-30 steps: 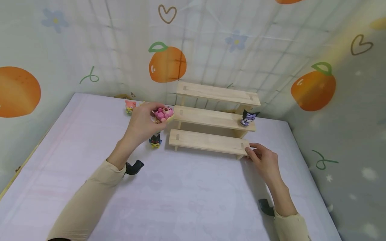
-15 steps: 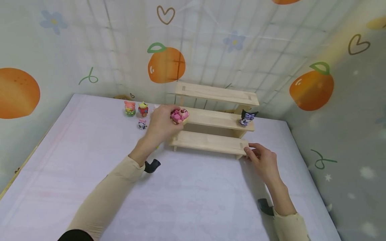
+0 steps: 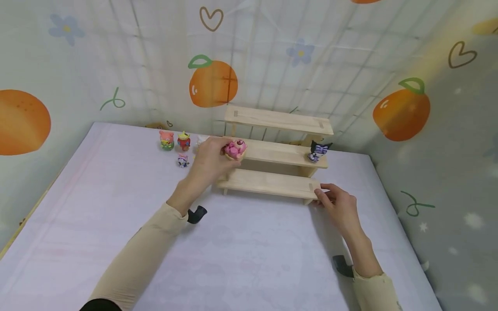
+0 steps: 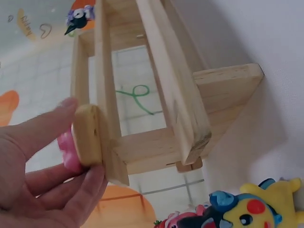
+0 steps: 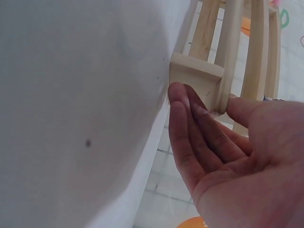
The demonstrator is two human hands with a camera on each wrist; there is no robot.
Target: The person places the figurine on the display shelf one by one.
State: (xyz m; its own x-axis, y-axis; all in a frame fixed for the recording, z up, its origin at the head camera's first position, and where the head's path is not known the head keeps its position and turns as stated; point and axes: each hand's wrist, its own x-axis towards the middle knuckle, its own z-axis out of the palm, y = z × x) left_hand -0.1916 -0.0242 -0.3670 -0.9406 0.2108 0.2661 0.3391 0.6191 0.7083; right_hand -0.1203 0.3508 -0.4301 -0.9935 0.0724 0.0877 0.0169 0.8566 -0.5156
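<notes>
In the head view my left hand (image 3: 208, 164) holds a pink bear figurine (image 3: 235, 149) by its sides at the left end of the middle tier of a three-tier wooden display stand (image 3: 276, 181). The left wrist view shows the figurine's flat tan base (image 4: 87, 135) right against that tier's edge, between thumb and fingers. My right hand (image 3: 342, 209) grips the right end of the lowest tier, thumb on top and fingers at the end below. A purple-and-black figurine (image 3: 318, 151) sits at the right end of the middle tier.
Left of the stand, a pink-and-green figurine (image 3: 167, 140), a red-and-yellow figurine (image 3: 184, 141) and a small purple-and-white one (image 3: 183, 160) stand on the white-covered table (image 3: 249, 255). A yellow figurine with a blue-and-black hood (image 4: 251, 209) shows in the left wrist view. A patterned curtain (image 3: 155, 65) hangs behind.
My left hand has carried the pink bear figurine rightward to the middle tier's left end, uncovering figurines behind it. My right hand has kept its hold on the stand.
</notes>
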